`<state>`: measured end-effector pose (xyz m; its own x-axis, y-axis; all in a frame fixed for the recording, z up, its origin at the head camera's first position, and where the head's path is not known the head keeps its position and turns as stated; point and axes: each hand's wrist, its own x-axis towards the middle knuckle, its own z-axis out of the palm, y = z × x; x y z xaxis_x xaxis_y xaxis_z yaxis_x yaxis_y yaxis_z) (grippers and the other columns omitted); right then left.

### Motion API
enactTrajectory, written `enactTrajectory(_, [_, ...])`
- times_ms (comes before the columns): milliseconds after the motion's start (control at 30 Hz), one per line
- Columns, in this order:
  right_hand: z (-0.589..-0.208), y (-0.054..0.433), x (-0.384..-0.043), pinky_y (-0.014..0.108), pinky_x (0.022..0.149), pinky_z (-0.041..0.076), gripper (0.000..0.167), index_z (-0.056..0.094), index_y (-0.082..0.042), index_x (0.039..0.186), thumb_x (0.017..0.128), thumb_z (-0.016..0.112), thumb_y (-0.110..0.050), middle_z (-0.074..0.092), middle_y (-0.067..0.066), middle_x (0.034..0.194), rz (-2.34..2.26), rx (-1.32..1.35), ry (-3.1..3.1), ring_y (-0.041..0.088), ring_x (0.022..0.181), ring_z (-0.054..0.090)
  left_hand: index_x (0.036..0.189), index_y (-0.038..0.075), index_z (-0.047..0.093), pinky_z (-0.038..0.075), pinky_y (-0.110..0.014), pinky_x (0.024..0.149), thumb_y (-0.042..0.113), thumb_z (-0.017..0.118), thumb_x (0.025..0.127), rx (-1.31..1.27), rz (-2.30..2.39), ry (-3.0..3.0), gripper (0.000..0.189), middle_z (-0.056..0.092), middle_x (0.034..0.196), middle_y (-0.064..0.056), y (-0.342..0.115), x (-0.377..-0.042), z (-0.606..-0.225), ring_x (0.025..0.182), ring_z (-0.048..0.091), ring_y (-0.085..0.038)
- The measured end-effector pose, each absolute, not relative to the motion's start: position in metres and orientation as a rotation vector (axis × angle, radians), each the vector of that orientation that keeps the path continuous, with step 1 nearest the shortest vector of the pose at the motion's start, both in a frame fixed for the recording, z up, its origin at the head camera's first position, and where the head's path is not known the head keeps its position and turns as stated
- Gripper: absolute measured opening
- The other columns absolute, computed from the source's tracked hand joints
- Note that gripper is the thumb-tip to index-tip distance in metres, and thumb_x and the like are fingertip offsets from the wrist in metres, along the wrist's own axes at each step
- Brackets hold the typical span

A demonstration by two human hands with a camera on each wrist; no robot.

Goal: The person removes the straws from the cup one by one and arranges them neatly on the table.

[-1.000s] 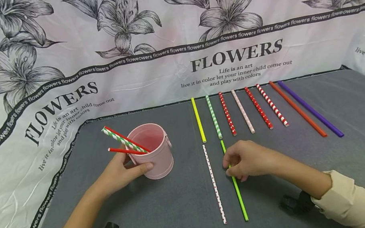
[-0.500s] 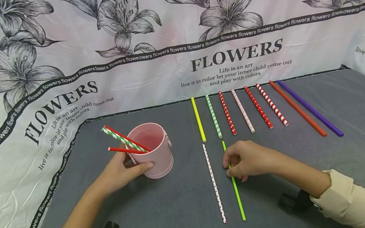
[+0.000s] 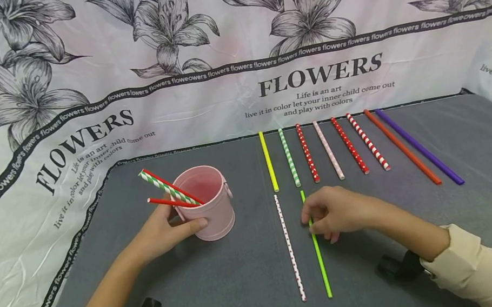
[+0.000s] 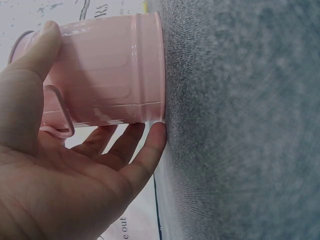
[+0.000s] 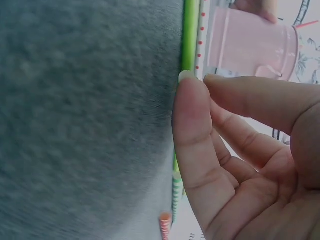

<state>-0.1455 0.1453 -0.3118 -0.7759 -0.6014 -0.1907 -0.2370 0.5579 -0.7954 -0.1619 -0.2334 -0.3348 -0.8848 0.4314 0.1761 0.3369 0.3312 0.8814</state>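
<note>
My left hand (image 3: pixel 162 236) holds a small pink bucket (image 3: pixel 217 216), its thumb along the near side and its fingers behind. Two red straws (image 3: pixel 168 202) and a green-and-white striped straw (image 3: pixel 157 183) lean out of the bucket to the left. At the centre right, a bright green straw (image 3: pixel 322 266) lies on the cloth. Over it is my right hand (image 3: pixel 340 209), thumb and index fingertips beside the straw and slightly apart in the right wrist view; whether they touch it I cannot tell. A white straw with red dots (image 3: pixel 290 250) lies parallel to its left.
Behind these lies a row of straws on the grey cloth (image 3: pixel 230 288): yellow (image 3: pixel 269 163), striped green, dotted red, pale pink, striped red, then orange-red (image 3: pixel 403 147) and purple (image 3: pixel 420 147). A white flower-printed sheet (image 3: pixel 199 112) rises at the back.
The green straw's near end has swung slightly left, so it lies more parallel to the dotted one. My right thumb has since drawn back a little to the right. My left hand stays put.
</note>
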Motion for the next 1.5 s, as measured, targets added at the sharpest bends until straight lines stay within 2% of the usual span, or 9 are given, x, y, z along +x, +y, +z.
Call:
enactTrajectory(233, [-0.3,0.138,-0.152,0.034,0.057,0.058,0.013,0.066,0.001,0.099,0.09,0.059,0.009,0.059,0.006,0.069,-1.106,-0.75,2.399,0.02,0.058,0.062,0.144,0.009,0.043,0.054,-0.036,0.093,0.009,0.08,0.085,0.733,1.614,2.494,0.069,0.052,0.136,-0.008,-0.233,-0.163,-0.335,0.118,0.056,-0.028])
enactTrajectory(433, [-0.284,0.117,-0.158,0.034,0.064,0.056,0.015,0.068,-0.002,0.1,0.093,0.056,0.006,0.061,0.003,0.075,-1.094,-0.842,2.449,0.017,0.066,0.06,0.144,0.008,0.042,0.054,-0.035,0.092,0.008,0.08,0.085,0.738,1.613,2.496,0.07,0.052,0.137,-0.01,-0.233,-0.163,-0.335,0.118,0.057,-0.028])
enactTrajectory(667, [-0.254,0.091,-0.165,0.037,0.087,0.053,0.015,0.072,-0.007,0.108,0.095,0.065,-0.004,0.07,-0.002,0.102,-1.126,-1.075,2.564,0.015,0.096,0.064,0.145,0.009,0.042,0.053,-0.039,0.094,0.01,0.08,0.085,0.731,1.613,2.488,0.071,0.05,0.138,-0.009,-0.234,-0.164,-0.335,0.12,0.055,-0.027])
enactTrajectory(900, [-0.244,0.053,-0.171,0.037,0.098,0.05,0.023,0.07,-0.003,0.118,0.095,0.066,-0.005,0.07,0.003,0.113,-1.26,-1.277,2.559,0.013,0.105,0.065,0.144,0.01,0.043,0.052,-0.043,0.094,0.012,0.081,0.085,0.741,1.588,2.516,0.07,0.053,0.136,-0.008,-0.235,-0.163,-0.335,0.12,0.056,-0.028])
enactTrajectory(1000, [-0.246,0.035,-0.173,0.035,0.096,0.051,0.024,0.07,-0.003,0.118,0.095,0.066,-0.006,0.071,0.006,0.114,-1.188,-1.361,2.6,0.014,0.105,0.064,0.143,0.01,0.044,0.053,-0.041,0.093,0.011,0.081,0.085,0.755,1.582,2.52,0.069,0.053,0.135,-0.008,-0.235,-0.164,-0.335,0.117,0.058,-0.027])
enactTrajectory(1133, [-0.252,0.013,-0.177,0.032,0.086,0.055,0.023,0.071,0.0,0.117,0.094,0.067,-0.005,0.072,0.009,0.11,-1.05,-1.515,2.683,0.018,0.097,0.064,0.143,0.012,0.044,0.054,-0.038,0.093,0.011,0.081,0.085,0.768,1.583,2.509,0.068,0.054,0.134,-0.006,-0.234,-0.164,-0.335,0.115,0.06,-0.025])
enactTrajectory(1233, [-0.254,0.0,-0.18,0.027,0.079,0.054,0.021,0.072,-0.001,0.114,0.094,0.066,-0.003,0.072,0.007,0.104,-1.003,-1.582,2.693,0.016,0.088,0.063,0.141,0.013,0.045,0.054,-0.038,0.093,0.01,0.081,0.085,0.784,1.597,2.492,0.066,0.055,0.133,-0.005,-0.234,-0.164,-0.335,0.114,0.061,-0.024])
enactTrajectory(1367, [-0.254,-0.012,-0.185,0.02,0.072,0.05,0.017,0.075,-0.006,0.108,0.094,0.066,-0.002,0.071,0.0,0.094,-0.945,-1.588,2.64,0.011,0.079,0.059,0.138,0.013,0.047,0.054,-0.04,0.093,0.009,0.08,0.086,0.809,1.601,2.484,0.062,0.055,0.133,-0.003,-0.235,-0.164,-0.335,0.115,0.06,-0.023])
enactTrajectory(1500, [-0.251,-0.018,-0.192,0.018,0.074,0.051,0.014,0.075,-0.009,0.104,0.092,0.071,-0.004,0.071,-0.003,0.092,-0.89,-1.507,2.582,0.008,0.082,0.062,0.139,0.015,0.047,0.053,-0.04,0.094,0.011,0.079,0.087,0.8,1.583,2.485,0.061,0.053,0.135,-0.001,-0.235,-0.165,-0.334,0.117,0.058,-0.022])
